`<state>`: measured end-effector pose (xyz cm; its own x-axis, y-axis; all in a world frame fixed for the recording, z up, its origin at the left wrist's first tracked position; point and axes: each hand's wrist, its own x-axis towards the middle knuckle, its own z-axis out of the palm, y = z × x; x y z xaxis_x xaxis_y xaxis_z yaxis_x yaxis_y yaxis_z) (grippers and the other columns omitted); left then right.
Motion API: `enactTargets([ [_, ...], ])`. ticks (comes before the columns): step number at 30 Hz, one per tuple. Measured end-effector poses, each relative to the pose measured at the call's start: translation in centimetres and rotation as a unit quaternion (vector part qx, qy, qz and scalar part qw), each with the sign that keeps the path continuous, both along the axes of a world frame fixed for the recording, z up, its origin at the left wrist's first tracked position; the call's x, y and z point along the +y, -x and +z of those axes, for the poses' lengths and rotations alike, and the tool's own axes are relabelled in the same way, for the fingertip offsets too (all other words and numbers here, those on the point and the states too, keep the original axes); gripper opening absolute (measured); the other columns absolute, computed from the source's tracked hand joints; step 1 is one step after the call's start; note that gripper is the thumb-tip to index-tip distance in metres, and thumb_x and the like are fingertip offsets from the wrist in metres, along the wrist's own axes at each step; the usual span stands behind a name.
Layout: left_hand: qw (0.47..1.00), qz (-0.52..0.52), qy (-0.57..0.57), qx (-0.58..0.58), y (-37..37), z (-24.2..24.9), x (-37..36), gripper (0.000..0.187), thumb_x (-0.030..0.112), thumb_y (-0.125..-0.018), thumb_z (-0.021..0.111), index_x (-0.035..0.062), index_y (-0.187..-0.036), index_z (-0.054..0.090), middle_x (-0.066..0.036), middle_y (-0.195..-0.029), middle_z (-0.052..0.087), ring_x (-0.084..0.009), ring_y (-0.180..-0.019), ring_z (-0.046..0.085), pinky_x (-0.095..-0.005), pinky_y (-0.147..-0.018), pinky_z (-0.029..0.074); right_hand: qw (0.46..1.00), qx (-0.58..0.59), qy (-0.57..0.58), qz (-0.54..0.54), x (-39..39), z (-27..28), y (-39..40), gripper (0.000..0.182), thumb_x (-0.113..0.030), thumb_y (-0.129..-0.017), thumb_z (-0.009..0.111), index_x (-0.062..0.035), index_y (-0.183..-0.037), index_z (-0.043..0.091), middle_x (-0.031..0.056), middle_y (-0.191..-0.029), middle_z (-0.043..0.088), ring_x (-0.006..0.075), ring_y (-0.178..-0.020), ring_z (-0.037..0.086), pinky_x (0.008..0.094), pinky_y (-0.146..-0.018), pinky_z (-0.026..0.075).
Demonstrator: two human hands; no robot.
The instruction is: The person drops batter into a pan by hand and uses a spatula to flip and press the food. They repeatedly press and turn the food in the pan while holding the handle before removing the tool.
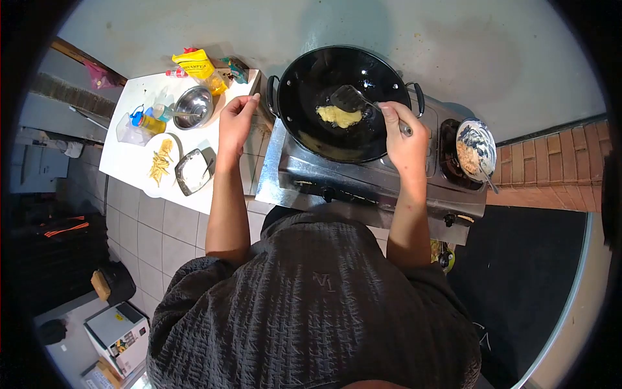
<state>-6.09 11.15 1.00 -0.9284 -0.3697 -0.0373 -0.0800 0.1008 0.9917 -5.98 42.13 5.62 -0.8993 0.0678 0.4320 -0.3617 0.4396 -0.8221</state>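
In the head view my right hand (407, 135) is wrapped round the handle of a dark spatula (350, 98). The spatula's blade is inside the black wok (311, 139), by a flat, pale yellow piece of food (338, 117) lying in the wok's bottom. My left hand (237, 123) is closed, thumb and fingertips together, just left of the wok's left handle (271, 97) and apart from it. Whether anything is between those fingers is hidden. The wok sits on a steel gas stove (324, 175).
On the white table (139, 91) at left stand a metal bowl (194, 107), a yellow bag (195, 63), a plate of yellow strips (161, 162) and a dark square dish with white contents (193, 170). A bowl of pinkish food (476, 149) with a spoon stands right of the wok.
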Motion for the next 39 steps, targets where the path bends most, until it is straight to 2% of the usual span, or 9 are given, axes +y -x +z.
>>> enactTargets([
  [4, 1.0, 0.002, -0.001, -0.002, 0.1, -0.4, -0.1, 0.025, 0.026, -0.089, 0.067, 0.001, -0.093, 0.065, 0.004, -0.08, 0.059, -0.0041, -0.073, 0.047, -0.0195, -0.066, 0.037, 0.998, -0.042, -0.003, 0.051, 0.6, -0.6, 0.1, 0.023, -0.025, -0.088, 0.068, -0.0015, -0.089, 0.068, 0.0151, -0.08, 0.068, 0.0213, -0.071, 0.067, 0.0301, -0.066, 0.049],
  [6, 1.0, 0.002, -0.01, 0.0, 0.1, -0.4, 0.0, 0.024, 0.025, -0.089, 0.067, 0.0008, -0.093, 0.066, 0.004, -0.081, 0.059, -0.004, -0.073, 0.047, -0.0194, -0.066, 0.037, 0.994, 0.001, -0.06, 0.093, 0.7, -0.6, 0.0, 0.022, -0.022, -0.087, 0.068, 0.0, -0.088, 0.068, 0.0158, -0.081, 0.067, 0.0275, -0.074, 0.066, 0.0323, -0.067, 0.049],
  [10, 1.0, 0.004, -0.006, 0.007, -0.1, -0.2, 0.2, 0.024, 0.025, -0.089, 0.067, 0.0006, -0.094, 0.066, 0.004, -0.081, 0.059, -0.0039, -0.073, 0.047, -0.0194, -0.066, 0.037, 0.994, 0.006, -0.078, 0.07, 0.8, 0.3, -0.7, 0.021, -0.021, -0.087, 0.068, 0.0008, -0.088, 0.068, 0.0158, -0.082, 0.067, 0.0312, -0.074, 0.066, 0.0333, -0.067, 0.05],
  [16, 1.0, 0.008, -0.004, -0.005, -0.2, -0.2, 0.3, 0.024, 0.024, -0.089, 0.067, 0.0003, -0.094, 0.066, 0.004, -0.081, 0.059, -0.004, -0.072, 0.047, -0.0194, -0.065, 0.037, 0.995, 0.039, -0.059, 0.067, 0.6, 0.3, -1.0, 0.021, -0.02, -0.087, 0.068, 0.0007, -0.089, 0.068, 0.0161, -0.081, 0.067, 0.0309, -0.072, 0.066, 0.0327, -0.065, 0.049],
  [24, 1.0, 0.02, 0.0, 0.003, -0.2, 0.0, 0.4, 0.024, 0.024, -0.089, 0.067, 0.0001, -0.092, 0.065, 0.004, -0.079, 0.058, -0.0043, -0.071, 0.047, -0.0193, -0.064, 0.037, 0.998, -0.047, -0.01, 0.036, 0.6, -0.3, -1.3, 0.024, -0.024, -0.091, 0.065, -0.0003, -0.091, 0.067, 0.0123, -0.061, 0.058, 0.0117, -0.053, 0.055, 0.0265, -0.054, 0.044],
  [28, 1.0, 0.023, 0.004, -0.001, -0.2, 0.3, 0.9, 0.024, 0.024, -0.089, 0.067, 0.0001, -0.092, 0.065, 0.004, -0.078, 0.058, -0.0042, -0.071, 0.046, -0.0195, -0.064, 0.037, 0.999, 0.016, -0.007, 0.027, 0.0, -1.2, -0.5, 0.023, -0.025, -0.091, 0.065, -0.0014, -0.091, 0.067, 0.013, -0.061, 0.057, 0.0115, -0.052, 0.053, 0.0265, -0.053, 0.043],
  [36, 1.0, 0.009, 0.007, 0.011, -0.2, 0.0, 0.1, 0.024, 0.024, -0.089, 0.067, 0.0007, -0.091, 0.065, 0.005, -0.078, 0.057, -0.0037, -0.07, 0.046, -0.0193, -0.063, 0.036, 0.998, -0.055, -0.017, 0.002, 0.1, -0.7, 0.0, 0.023, -0.025, -0.091, 0.064, -0.002, -0.09, 0.067, 0.0146, -0.059, 0.054, 0.0158, -0.048, 0.052, 0.0282, -0.051, 0.044],
  [37, 1.0, 0.008, 0.007, 0.013, -0.2, 0.2, 0.3, 0.024, 0.024, -0.089, 0.067, 0.0007, -0.091, 0.065, 0.005, -0.078, 0.057, -0.0037, -0.07, 0.046, -0.0193, -0.063, 0.036, 0.999, 0.021, -0.025, 0.008, -0.2, -1.1, 0.2, 0.022, -0.024, -0.091, 0.064, -0.0021, -0.09, 0.068, 0.0149, -0.057, 0.053, 0.0157, -0.047, 0.05, 0.0285, -0.051, 0.043],
  [39, 1.0, 0.018, 0.025, -0.003, -0.4, 0.7, 0.4, 0.024, 0.025, -0.089, 0.067, 0.0008, -0.091, 0.065, 0.005, -0.077, 0.057, -0.0037, -0.07, 0.046, -0.0194, -0.063, 0.036, 1.0, 0.011, -0.027, 0.009, -0.4, -0.7, -0.1, 0.022, -0.024, -0.091, 0.064, -0.002, -0.089, 0.068, 0.0154, -0.057, 0.053, 0.0156, -0.047, 0.051, 0.0285, -0.051, 0.043],
])
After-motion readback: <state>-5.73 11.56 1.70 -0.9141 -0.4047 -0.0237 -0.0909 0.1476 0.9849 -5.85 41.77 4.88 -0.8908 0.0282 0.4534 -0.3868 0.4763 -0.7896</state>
